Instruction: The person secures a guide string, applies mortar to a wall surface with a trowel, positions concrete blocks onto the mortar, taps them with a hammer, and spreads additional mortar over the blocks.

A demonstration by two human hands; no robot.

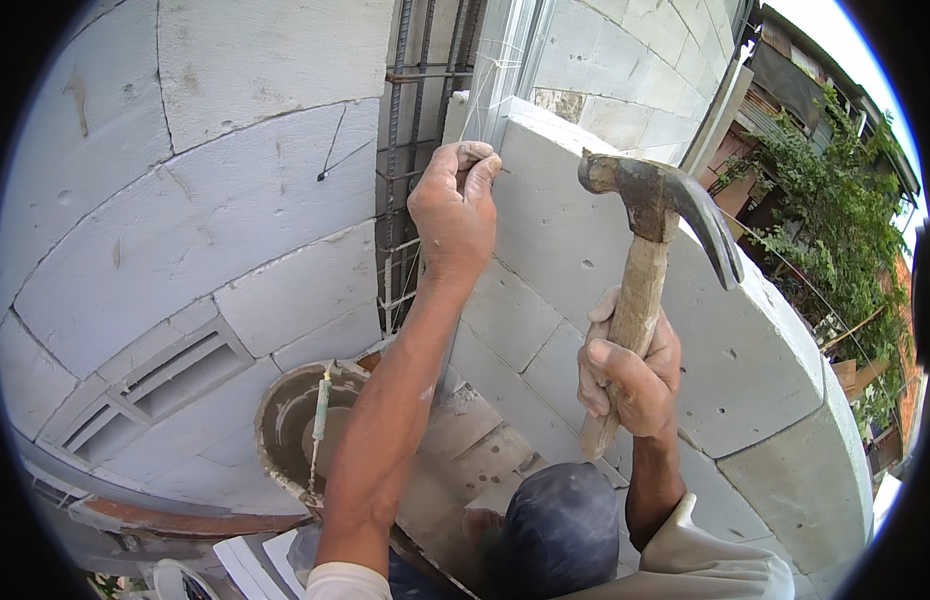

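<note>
My right hand (633, 375) is wrapped around the wooden handle of a claw hammer (640, 290), which stands upright in front of the pale block wall. The steel head of the hammer is at the top, its striking face toward my left hand and its claw curving off to the right. My left hand (457, 205) is raised at the end of the wall, thumb and fingertips pinched on a thin nail (504, 170). Only a short end of the nail shows. The hammer face is apart from it. White string (497, 62) is tied around the metal strip (525, 45) above my left hand.
Rusty rebar (396, 150) stands in the gap left of my left hand. A mortar bucket (264, 420) sits below, with a green-handled tool (320, 415) across it. A block wall (235, 190) with vent slots rises left. Low in front is a dark blue rounded shape (560, 530).
</note>
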